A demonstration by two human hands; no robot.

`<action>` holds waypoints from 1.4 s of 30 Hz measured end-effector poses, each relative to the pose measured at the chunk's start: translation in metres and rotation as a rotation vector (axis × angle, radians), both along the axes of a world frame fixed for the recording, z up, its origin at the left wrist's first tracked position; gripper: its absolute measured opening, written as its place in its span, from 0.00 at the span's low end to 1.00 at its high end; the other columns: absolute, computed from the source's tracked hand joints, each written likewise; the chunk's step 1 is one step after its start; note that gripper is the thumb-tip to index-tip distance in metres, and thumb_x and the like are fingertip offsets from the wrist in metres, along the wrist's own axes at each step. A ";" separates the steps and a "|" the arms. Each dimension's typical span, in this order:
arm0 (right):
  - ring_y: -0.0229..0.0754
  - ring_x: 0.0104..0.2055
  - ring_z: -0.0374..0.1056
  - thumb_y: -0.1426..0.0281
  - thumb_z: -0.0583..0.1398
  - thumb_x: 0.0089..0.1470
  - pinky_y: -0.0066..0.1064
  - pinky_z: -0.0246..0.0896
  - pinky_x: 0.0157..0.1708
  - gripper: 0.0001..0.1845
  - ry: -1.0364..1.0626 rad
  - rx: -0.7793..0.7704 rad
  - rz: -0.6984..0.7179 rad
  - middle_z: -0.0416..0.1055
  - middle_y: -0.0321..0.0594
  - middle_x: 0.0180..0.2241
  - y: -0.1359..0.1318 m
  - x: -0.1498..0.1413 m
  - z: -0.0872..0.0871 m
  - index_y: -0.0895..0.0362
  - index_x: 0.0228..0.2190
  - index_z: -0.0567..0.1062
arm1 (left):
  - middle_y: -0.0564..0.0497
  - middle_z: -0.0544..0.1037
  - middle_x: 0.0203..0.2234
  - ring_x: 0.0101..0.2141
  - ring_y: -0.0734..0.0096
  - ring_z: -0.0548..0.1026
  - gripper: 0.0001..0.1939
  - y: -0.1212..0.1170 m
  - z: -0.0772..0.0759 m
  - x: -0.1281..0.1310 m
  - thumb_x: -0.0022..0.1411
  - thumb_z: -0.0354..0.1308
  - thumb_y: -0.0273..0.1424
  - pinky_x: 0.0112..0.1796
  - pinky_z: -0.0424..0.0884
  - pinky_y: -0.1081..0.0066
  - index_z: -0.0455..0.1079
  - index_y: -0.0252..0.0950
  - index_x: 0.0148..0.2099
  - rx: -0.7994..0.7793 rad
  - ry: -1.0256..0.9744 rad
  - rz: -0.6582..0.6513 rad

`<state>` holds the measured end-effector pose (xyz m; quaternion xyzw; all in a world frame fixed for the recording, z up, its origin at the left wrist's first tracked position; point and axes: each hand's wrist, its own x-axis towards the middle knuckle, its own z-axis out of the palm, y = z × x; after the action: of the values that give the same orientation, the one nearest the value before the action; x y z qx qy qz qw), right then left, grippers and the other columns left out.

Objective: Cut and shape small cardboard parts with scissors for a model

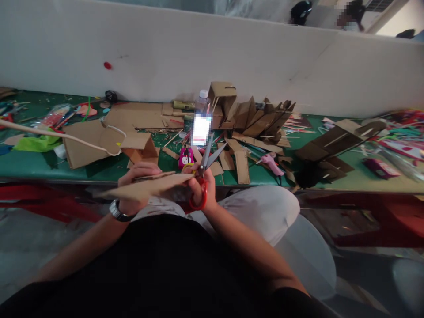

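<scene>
My left hand (134, 185), a watch on its wrist, is closed on a flat piece of cardboard (145, 187) held over my lap, thumb under and fingers on top. My right hand (203, 190) grips red-handled scissors (205, 172) with the fingers through the loops. The blades are spread open and point up and away, at the right end of the cardboard piece. Both hands are in front of the near edge of the green table (33, 163).
The table holds several cardboard pieces and folded boxes (261, 117), a pink glue gun (271, 163), a clear bottle (202, 101), a small pink item (186, 157), a white cord (49, 131) and coloured craft scraps. A white wall (165, 48) rises behind. Red stools stand beneath.
</scene>
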<state>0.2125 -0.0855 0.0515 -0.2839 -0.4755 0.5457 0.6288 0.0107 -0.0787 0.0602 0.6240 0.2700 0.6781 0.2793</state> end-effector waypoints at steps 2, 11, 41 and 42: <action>0.40 0.27 0.64 0.44 0.72 0.49 0.35 0.64 0.30 0.31 0.044 -0.048 0.069 0.68 0.35 0.31 0.003 0.003 -0.001 0.50 0.41 0.70 | 0.46 0.87 0.42 0.43 0.58 0.83 0.16 0.003 0.016 -0.013 0.72 0.61 0.46 0.47 0.79 0.57 0.85 0.43 0.48 0.273 0.256 0.031; 0.44 0.33 0.70 0.51 0.75 0.42 0.31 0.65 0.28 0.33 0.239 -0.315 0.487 0.68 0.34 0.31 0.001 0.002 0.003 0.50 0.37 0.64 | 0.49 0.88 0.44 0.47 0.59 0.86 0.14 0.002 0.031 -0.014 0.78 0.54 0.39 0.51 0.76 0.54 0.80 0.45 0.53 0.479 0.531 0.067; 0.36 0.27 0.61 0.49 0.78 0.38 0.27 0.57 0.26 0.38 0.125 -0.278 0.509 0.64 0.30 0.29 -0.004 -0.001 -0.004 0.51 0.42 0.68 | 0.42 0.88 0.40 0.39 0.55 0.84 0.21 -0.004 0.016 -0.006 0.76 0.52 0.47 0.42 0.78 0.55 0.80 0.43 0.56 0.317 0.319 -0.092; 0.37 0.26 0.62 0.47 0.77 0.39 0.27 0.57 0.26 0.38 0.138 -0.294 0.501 0.64 0.30 0.29 -0.003 -0.001 -0.005 0.50 0.42 0.67 | 0.43 0.88 0.41 0.40 0.55 0.85 0.20 -0.004 0.017 -0.007 0.77 0.52 0.46 0.43 0.78 0.55 0.80 0.43 0.56 0.331 0.344 -0.071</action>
<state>0.2111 -0.0883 0.0470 -0.2079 -0.4026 0.7651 0.4575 0.0037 -0.0824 0.0775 0.7766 0.1766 0.5866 0.1466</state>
